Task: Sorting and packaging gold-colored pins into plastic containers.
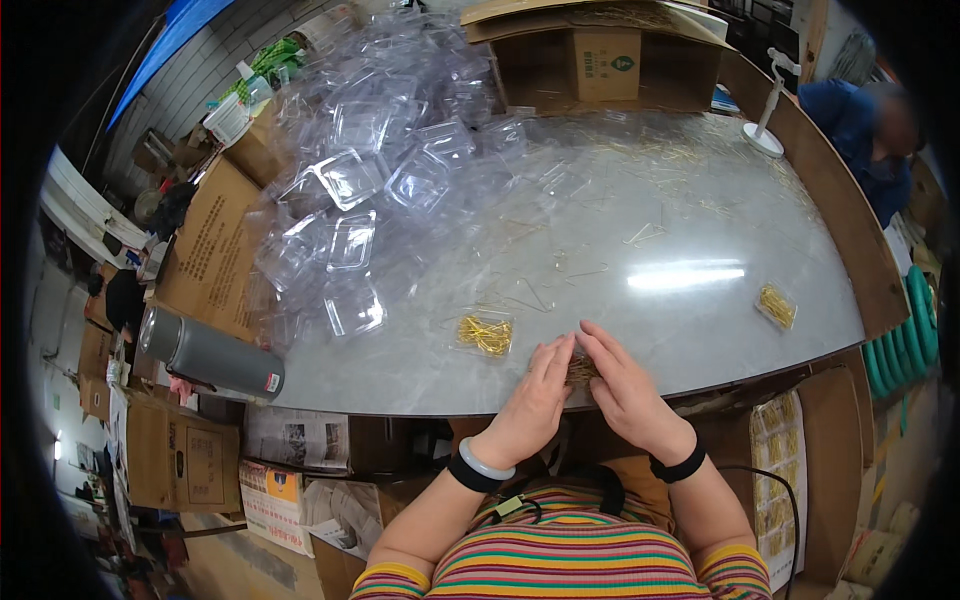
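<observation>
My left hand (538, 398) and my right hand (628, 397) rest near the table's front edge, fingers stretched out, their tips close together. Between them lies a small bunch of thin brownish wire pieces (580, 371), partly hidden by the hands. Just beyond my left hand sits a clear plastic tray with gold wire pieces (485, 336). A second small clear pack of gold wire pieces (776, 307) lies near the right edge of the table. Loose wire pieces (530, 297) are scattered ahead of my hands.
A large heap of clear plastic packs (390, 180) covers the table's left and back. A grey bottle (210, 352) lies at the left front. An open cardboard box (690, 80) stands at the back, near a white stand (763, 138). Beyond the right cardboard wall (830, 190) is another person (860, 130).
</observation>
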`<move>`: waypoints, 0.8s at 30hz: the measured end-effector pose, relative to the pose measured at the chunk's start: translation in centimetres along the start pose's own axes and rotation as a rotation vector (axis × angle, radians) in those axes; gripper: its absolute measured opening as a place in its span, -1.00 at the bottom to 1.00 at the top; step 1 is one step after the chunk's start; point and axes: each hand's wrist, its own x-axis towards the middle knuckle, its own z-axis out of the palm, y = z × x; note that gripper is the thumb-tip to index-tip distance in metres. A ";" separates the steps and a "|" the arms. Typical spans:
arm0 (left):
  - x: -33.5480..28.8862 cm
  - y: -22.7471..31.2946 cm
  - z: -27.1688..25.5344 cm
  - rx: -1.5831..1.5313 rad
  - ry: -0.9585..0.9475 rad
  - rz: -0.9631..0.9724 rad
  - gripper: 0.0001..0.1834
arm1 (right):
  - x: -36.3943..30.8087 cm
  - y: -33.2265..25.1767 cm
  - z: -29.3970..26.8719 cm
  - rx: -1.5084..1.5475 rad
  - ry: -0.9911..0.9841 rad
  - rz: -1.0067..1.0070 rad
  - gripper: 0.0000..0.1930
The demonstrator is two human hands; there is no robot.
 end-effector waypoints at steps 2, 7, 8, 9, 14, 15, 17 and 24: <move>0.0 -0.1 -0.1 -0.038 -0.040 -0.033 -0.21 | 0.0 0.3 0.1 -0.062 0.078 -0.023 -0.46; -0.5 0.7 0.1 -0.016 0.047 -0.118 -0.23 | 0.1 0.2 0.3 -0.451 0.019 -0.199 -0.51; -0.5 1.0 0.0 -0.035 0.057 -0.145 -0.23 | -0.2 0.6 1.0 -0.505 0.028 -0.206 -0.51; -0.6 1.2 -0.2 -0.022 0.063 -0.137 -0.24 | -0.4 0.9 1.4 -0.564 0.037 -0.209 -0.52; -2.1 1.4 0.5 0.172 0.100 -0.088 -0.27 | -1.0 0.7 2.4 -0.591 0.106 -0.148 -0.55; -2.1 1.5 0.7 0.219 0.091 -0.075 -0.28 | -0.9 0.3 2.5 -0.604 0.123 -0.134 -0.57; -1.7 1.8 1.3 0.312 0.073 -0.052 -0.29 | -0.7 -0.3 2.1 -0.592 0.118 -0.133 -0.55; -0.1 1.4 3.2 0.312 0.113 -0.006 -0.29 | -1.2 0.5 2.7 -0.540 0.136 -0.119 -0.48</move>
